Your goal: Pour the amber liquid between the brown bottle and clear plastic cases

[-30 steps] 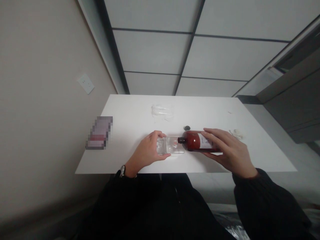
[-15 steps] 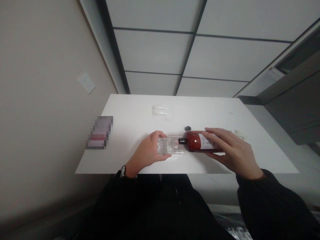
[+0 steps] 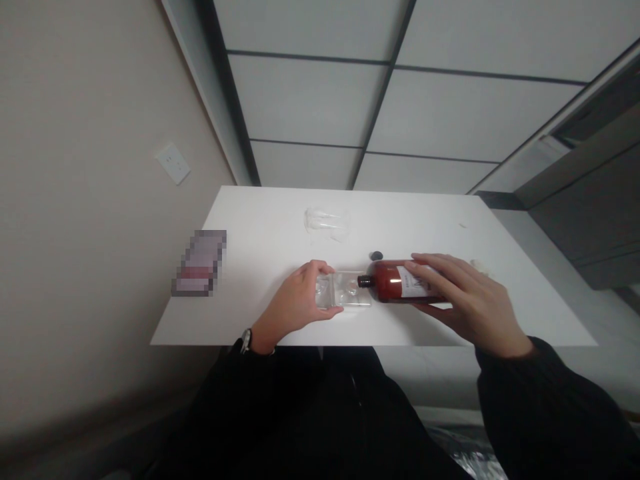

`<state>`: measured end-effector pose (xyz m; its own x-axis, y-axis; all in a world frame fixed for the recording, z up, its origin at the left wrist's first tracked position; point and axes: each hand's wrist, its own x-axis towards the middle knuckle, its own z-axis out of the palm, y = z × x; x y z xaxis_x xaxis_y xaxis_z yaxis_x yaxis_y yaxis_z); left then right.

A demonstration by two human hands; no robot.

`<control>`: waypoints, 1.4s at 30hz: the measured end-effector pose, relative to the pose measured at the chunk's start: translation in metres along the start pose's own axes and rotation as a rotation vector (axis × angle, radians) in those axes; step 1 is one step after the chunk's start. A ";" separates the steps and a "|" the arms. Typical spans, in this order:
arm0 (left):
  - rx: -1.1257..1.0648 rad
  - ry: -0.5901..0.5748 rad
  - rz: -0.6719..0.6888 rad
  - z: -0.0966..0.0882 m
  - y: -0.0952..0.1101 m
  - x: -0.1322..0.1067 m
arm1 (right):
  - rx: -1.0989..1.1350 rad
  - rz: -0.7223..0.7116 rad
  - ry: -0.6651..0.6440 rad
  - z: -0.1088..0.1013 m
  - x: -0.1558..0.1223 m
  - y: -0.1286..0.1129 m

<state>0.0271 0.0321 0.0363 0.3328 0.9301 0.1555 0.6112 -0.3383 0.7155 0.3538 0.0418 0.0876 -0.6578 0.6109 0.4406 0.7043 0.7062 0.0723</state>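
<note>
My left hand [image 3: 303, 293] is closed around the left end of a clear rectangular container [image 3: 345, 291], thumb on the near side and fingers on the far side. My right hand [image 3: 473, 303] grips a dark red bottle [image 3: 389, 281] with a white label, lying on its side. The bottle's black neck [image 3: 365, 281] points left and sits over the container's right part. Whether liquid is coming out cannot be made out. Just beyond the bottle's shoulder, a small black cap [image 3: 377, 256] rests on the table.
Crumpled clear plastic [image 3: 327, 221] lies on the white table [image 3: 260, 267] toward the back. A blurred-out box-like item [image 3: 200, 263] is at the left edge. Pale scraps [image 3: 481, 268] lie beyond my right hand. A wall with a socket [image 3: 173, 163] stands at left.
My right hand has shifted very slightly to the right on the bottle. The bottle and container hold nearly the same position, and my left hand keeps its grip.
</note>
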 end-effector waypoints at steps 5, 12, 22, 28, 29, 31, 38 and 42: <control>0.008 -0.006 -0.002 0.001 0.000 0.000 | -0.012 -0.015 -0.013 -0.002 0.002 0.000; 0.011 -0.003 0.012 0.000 0.001 0.000 | -0.079 -0.073 -0.008 -0.007 0.007 -0.002; 0.021 -0.003 0.030 0.001 0.000 0.000 | -0.116 -0.091 -0.001 -0.009 0.009 -0.002; 0.018 0.000 0.023 0.001 -0.001 -0.001 | -0.104 -0.085 -0.002 -0.010 0.009 -0.001; 0.018 0.001 0.025 0.001 -0.001 -0.001 | -0.101 -0.086 -0.002 -0.011 0.009 -0.001; 0.021 0.001 0.026 0.001 -0.001 -0.001 | -0.102 -0.090 0.000 -0.012 0.009 0.000; 0.030 -0.001 0.030 0.002 -0.003 -0.001 | -0.128 -0.096 -0.006 -0.013 0.009 0.001; 0.023 -0.002 0.026 0.002 -0.003 -0.001 | -0.141 -0.096 -0.001 -0.015 0.009 0.000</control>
<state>0.0262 0.0320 0.0327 0.3500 0.9208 0.1721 0.6186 -0.3651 0.6957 0.3524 0.0420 0.1051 -0.7243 0.5431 0.4247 0.6683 0.7045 0.2389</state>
